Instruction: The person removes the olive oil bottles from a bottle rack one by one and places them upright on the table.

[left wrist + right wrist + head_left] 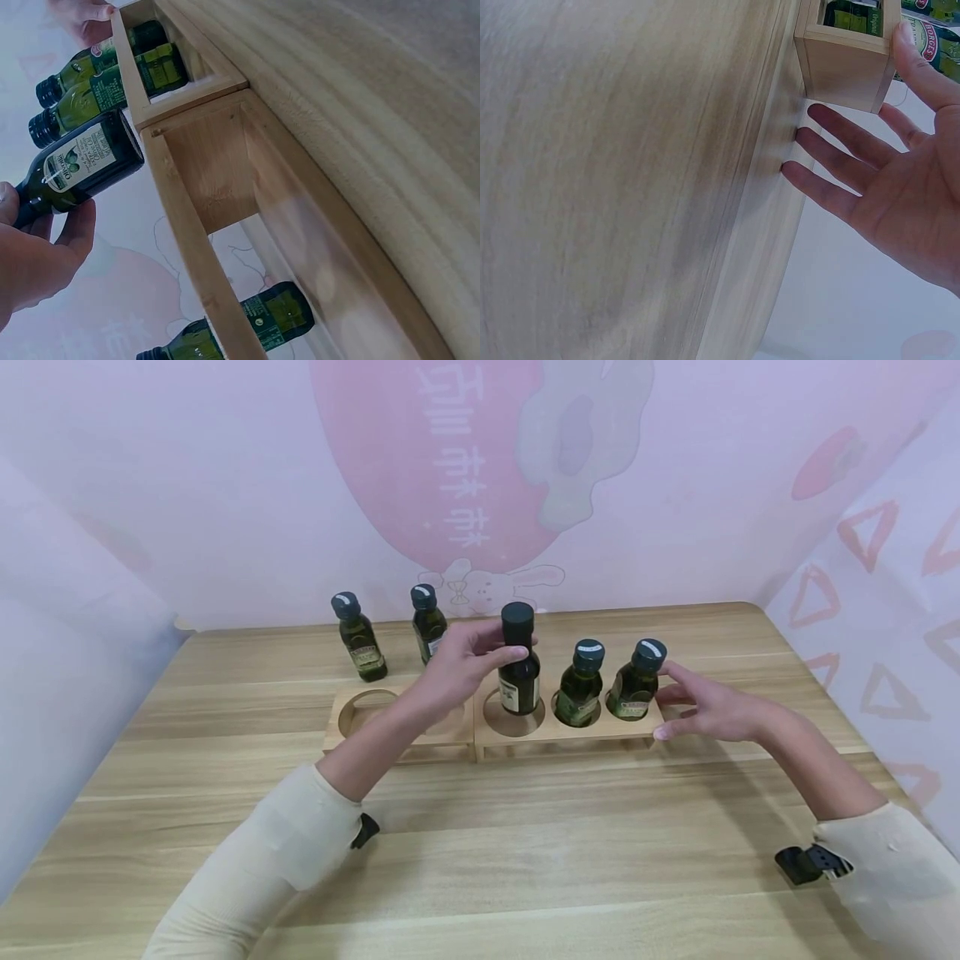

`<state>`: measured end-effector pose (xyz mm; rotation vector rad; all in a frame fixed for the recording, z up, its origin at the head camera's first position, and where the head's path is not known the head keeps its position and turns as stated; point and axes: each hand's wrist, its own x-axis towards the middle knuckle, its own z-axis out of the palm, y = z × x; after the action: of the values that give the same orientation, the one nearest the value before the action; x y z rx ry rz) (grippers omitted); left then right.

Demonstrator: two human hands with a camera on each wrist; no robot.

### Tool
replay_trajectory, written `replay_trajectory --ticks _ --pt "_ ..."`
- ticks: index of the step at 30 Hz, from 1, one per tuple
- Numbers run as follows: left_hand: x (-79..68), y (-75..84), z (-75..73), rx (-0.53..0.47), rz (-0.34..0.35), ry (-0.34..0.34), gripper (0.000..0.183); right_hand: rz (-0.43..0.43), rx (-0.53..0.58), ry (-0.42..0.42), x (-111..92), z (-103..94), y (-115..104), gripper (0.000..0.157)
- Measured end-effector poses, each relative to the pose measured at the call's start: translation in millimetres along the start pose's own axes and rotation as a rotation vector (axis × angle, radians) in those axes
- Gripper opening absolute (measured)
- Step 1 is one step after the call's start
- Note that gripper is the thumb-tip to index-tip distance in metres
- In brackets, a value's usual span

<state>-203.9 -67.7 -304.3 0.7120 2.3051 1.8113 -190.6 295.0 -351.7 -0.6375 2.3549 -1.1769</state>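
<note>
My left hand point(457, 672) grips a dark glass bottle point(519, 672) by its neck, just under the black cap. The bottle's base overlaps the left hole of the right wooden rack point(495, 746) in the head view; from the left wrist, its base shows outside the frame's edge. Two green bottles stand in the other holes, a middle bottle point(579, 687) and an end bottle point(634, 683). At the rack's right end is my right hand point(712, 703), its thumb point(915, 56) at the edge and the other fingers stretched out below.
A second wooden rack point(459, 731) adjoins on the left, partly hidden by my left forearm. Behind it stand a green bottle point(362, 647) and another bottle point(429, 622), the latter partly covered by my hand. A printed curtain point(247, 527) hangs behind the wooden table point(480, 860).
</note>
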Motion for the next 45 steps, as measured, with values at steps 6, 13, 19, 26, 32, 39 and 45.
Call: replay_trajectory --ticks 6,13,19,26,32,39,45 --pt "3.2 3.8 -3.4 0.017 -0.004 0.027 0.029 -0.004 -0.003 0.001 -0.1 0.2 -0.2 0.079" --pt "10.4 8.0 -7.3 -0.034 -0.031 0.064 0.027 -0.001 -0.008 0.001 -0.3 0.3 -1.1 0.077" --pt "16.7 6.0 -11.1 -0.033 -0.048 0.089 0.029 0.002 -0.014 0.000 -0.1 0.5 -1.1 0.078" --pt "23.7 3.3 -14.9 -0.021 -0.054 0.109 0.029 -0.001 -0.014 0.001 0.4 0.3 0.7 0.078" --pt "28.6 1.7 -16.1 -0.027 -0.065 0.121 0.032 0.002 -0.011 0.001 -0.2 0.1 0.8 0.077" --pt "34.3 -3.0 -16.1 -0.025 -0.099 0.133 0.033 0.014 -0.008 -0.003 -1.0 0.3 -0.3 0.078" --pt "39.7 -7.8 -17.3 -0.030 -0.083 0.154 0.031 0.011 -0.019 0.002 -1.3 0.7 -0.3 0.076"
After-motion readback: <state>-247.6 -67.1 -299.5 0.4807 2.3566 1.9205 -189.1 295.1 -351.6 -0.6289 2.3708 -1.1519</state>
